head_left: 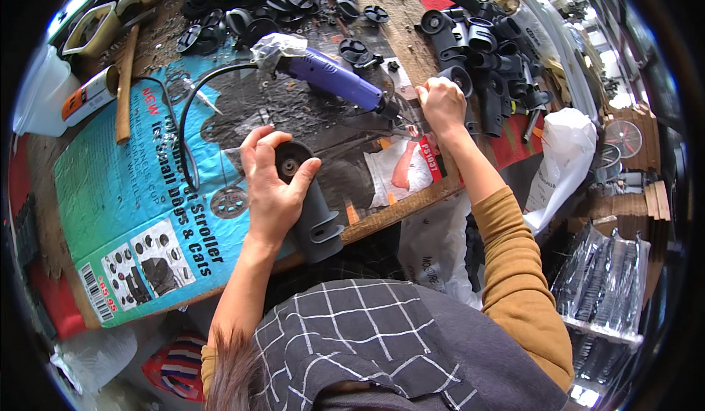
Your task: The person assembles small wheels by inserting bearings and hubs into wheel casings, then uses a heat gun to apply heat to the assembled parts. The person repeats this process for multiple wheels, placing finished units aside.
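Observation:
My left hand (272,183) is wrapped round a dark grey plastic bracket (317,216) near the table's front edge. The bracket's round end, with a metal-ringed hole in its middle, faces up between my fingers and thumb. My right hand (444,106) is closed, further right and farther off, beside the black plastic parts; whatever it may hold is hidden. Left of it lies a purple electric screwdriver (330,77) with its tip pointing toward that hand. Clear plastic wraps its rear end, and a black cable (189,132) loops leftward from it.
Black wheel-like discs (294,0) are heaped at the back. Grey and black brackets (485,51) pile up at the right. A wooden-handled hammer (126,88), an orange-and-white bottle (89,97) and tubs (89,29) stand left. Printed blue cardboard (147,213) covers the table; a white bag (565,158) hangs right.

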Demonstrator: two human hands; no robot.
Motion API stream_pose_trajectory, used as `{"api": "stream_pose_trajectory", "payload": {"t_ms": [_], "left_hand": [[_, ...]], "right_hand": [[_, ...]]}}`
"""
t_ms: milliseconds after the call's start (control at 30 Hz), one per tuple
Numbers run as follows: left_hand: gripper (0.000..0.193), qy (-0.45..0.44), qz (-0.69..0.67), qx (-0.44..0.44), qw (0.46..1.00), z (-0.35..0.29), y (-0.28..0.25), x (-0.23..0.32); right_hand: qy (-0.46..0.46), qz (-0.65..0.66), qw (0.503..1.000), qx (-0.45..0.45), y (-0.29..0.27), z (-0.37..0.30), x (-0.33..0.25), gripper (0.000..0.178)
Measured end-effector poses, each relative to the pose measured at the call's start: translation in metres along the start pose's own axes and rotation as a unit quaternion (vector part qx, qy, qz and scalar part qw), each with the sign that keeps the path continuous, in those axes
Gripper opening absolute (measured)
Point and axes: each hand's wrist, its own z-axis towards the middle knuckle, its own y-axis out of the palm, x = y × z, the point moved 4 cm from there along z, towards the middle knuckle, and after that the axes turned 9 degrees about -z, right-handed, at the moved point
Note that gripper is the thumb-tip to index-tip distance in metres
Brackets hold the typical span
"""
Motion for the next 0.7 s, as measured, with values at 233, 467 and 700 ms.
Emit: {"api": "stream_pose_trajectory", "payload": {"t_ms": [233, 467, 700], "left_hand": [[0.038, 0.050, -0.035, 0.010, 0.998, -0.001, -0.001, 0.004], [0.037, 0.016, -0.050, 0.004, 0.999, -0.001, -0.001, -0.001], [0.040, 0.003, -0.063, -0.004, 0.998, -0.001, 0.001, 0.002]], "right_hand": [[0.025, 0.233, 0.972, 0.000, -0.043, -0.015, -0.043, 0.023], [0.069, 0.196, 0.978, 0.010, -0.039, -0.008, -0.035, 0.019], [-0.017, 0.139, 0.990, -0.027, -0.014, -0.006, -0.010, 0.020]]}}
